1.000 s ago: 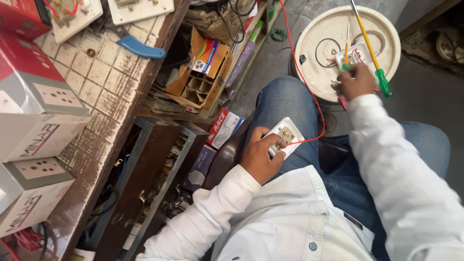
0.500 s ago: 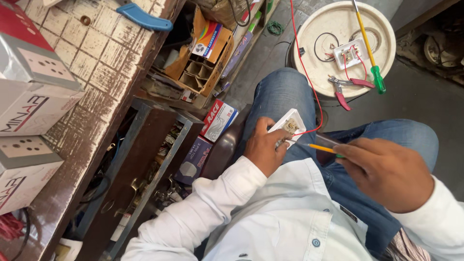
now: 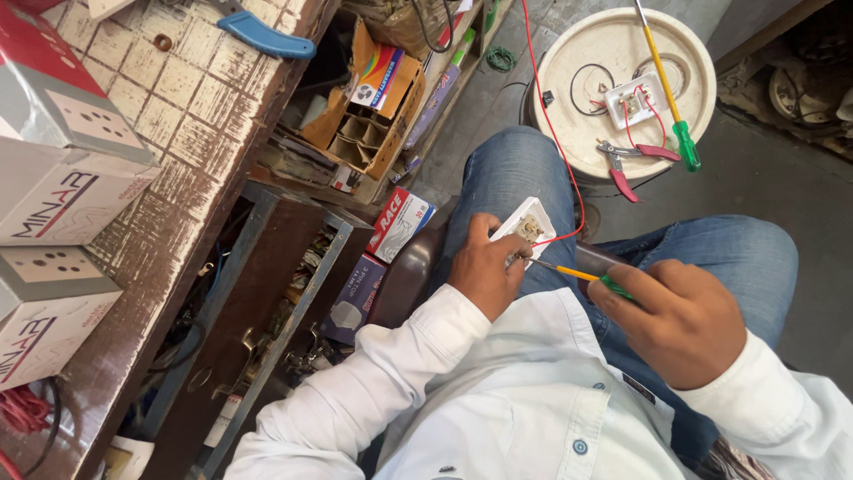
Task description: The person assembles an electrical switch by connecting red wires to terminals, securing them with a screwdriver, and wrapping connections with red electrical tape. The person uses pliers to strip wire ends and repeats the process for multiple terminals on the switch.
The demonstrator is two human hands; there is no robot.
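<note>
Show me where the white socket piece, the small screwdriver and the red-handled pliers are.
white socket piece [image 3: 524, 227], head view, on its upper face beside the left hand's thumb.
small screwdriver [image 3: 577, 274], head view, on the yellow shaft ahead of the right hand.
red-handled pliers [image 3: 626, 158], head view, on the pivot where the handles meet.

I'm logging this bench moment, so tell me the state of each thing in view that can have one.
left hand: gripping the white socket plate, back side up
right hand: holding a small screwdriver, tip at the plate
red wire: attached to the plate
red-handled pliers: lying on the bucket lid
long screwdriver: lying on the lid
cardboard box: open
</note>
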